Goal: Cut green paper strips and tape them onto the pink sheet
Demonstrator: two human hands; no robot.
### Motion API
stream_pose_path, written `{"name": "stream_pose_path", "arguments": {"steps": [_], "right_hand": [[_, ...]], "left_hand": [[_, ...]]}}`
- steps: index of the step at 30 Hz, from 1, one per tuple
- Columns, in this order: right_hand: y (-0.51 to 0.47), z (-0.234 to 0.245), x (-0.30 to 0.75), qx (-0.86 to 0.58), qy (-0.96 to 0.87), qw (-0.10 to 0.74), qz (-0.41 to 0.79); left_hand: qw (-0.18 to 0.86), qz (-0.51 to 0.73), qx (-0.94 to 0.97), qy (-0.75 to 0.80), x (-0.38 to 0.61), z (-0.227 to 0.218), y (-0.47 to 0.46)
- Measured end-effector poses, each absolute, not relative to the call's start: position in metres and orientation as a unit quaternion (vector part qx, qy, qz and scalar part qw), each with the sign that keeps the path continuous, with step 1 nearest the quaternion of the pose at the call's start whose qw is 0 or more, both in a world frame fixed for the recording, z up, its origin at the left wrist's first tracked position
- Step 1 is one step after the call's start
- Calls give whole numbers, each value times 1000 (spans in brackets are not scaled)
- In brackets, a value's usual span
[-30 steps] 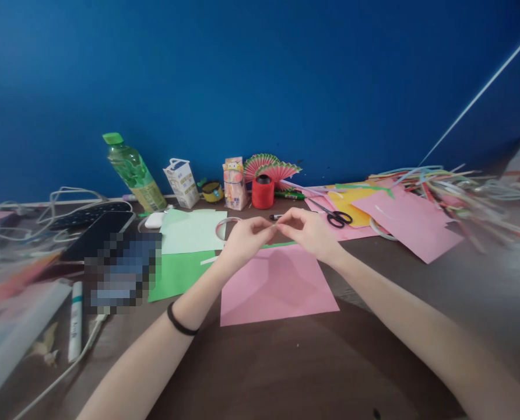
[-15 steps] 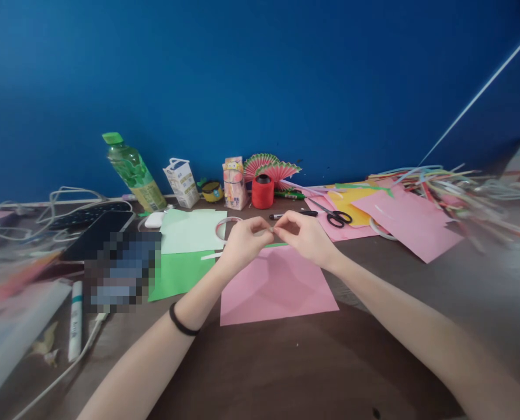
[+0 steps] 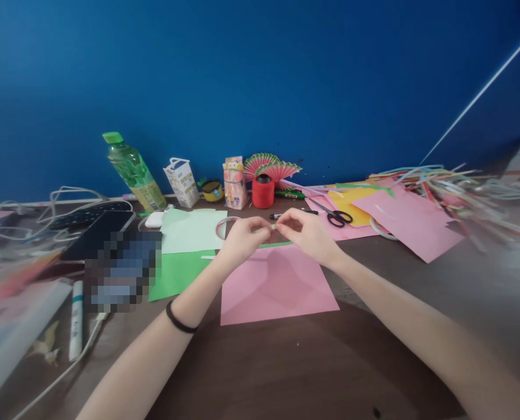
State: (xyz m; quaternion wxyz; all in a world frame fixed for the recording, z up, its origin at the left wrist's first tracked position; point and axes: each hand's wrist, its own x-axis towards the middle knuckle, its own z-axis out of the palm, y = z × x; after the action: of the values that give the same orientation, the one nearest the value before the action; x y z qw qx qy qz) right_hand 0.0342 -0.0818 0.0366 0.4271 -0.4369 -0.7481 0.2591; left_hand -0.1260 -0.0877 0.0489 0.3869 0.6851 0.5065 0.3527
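Both of my hands meet above the far edge of a pink paper sheet (image 3: 277, 286). My left hand (image 3: 249, 236) is closed, thumb and forefinger pinching a small pale piece. My right hand (image 3: 306, 233) pinches the same piece from the other side, fingertips nearly touching. It looks like a narrow white paper strip (image 3: 208, 256), whose tail shows left of my left wrist; the part between is hidden behind that hand. A green strip (image 3: 277, 245) runs along the pink sheet's far edge. Beside my left hand lies a roll of tape (image 3: 221, 227), partly hidden.
Scissors (image 3: 339, 219), a black pen (image 3: 277, 216) and pink sheets (image 3: 411, 224) lie to the right. A red spool (image 3: 263, 193), carton (image 3: 182, 184) and green-capped bottle (image 3: 135, 175) stand along the blue wall. Light green paper (image 3: 194, 233), a phone (image 3: 126, 271) and a marker (image 3: 76, 321) are left.
Both hands keep their pinch and have shifted only slightly; my right hand is a little higher. Less of the white strip's tail shows beside my left wrist.
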Motion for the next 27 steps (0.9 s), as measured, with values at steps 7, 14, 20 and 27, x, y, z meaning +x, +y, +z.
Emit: {"name": "stream_pose_path", "arguments": {"steps": [7,14,20,27], "right_hand": [[-82,37,33,-435,-753,427,248],[-85,38,31,-432,-763,422,232],[-87,38,30,-429,-763,418,243],[-87,38,29,-429,-765,414,245]], "left_hand": [[400,342,687,502,-128,46,-86],[383,361,688,500,-126,46,-87],[380,362,681,510,-124,45,-88],[363,359,690,513,-126,44,-86]]}}
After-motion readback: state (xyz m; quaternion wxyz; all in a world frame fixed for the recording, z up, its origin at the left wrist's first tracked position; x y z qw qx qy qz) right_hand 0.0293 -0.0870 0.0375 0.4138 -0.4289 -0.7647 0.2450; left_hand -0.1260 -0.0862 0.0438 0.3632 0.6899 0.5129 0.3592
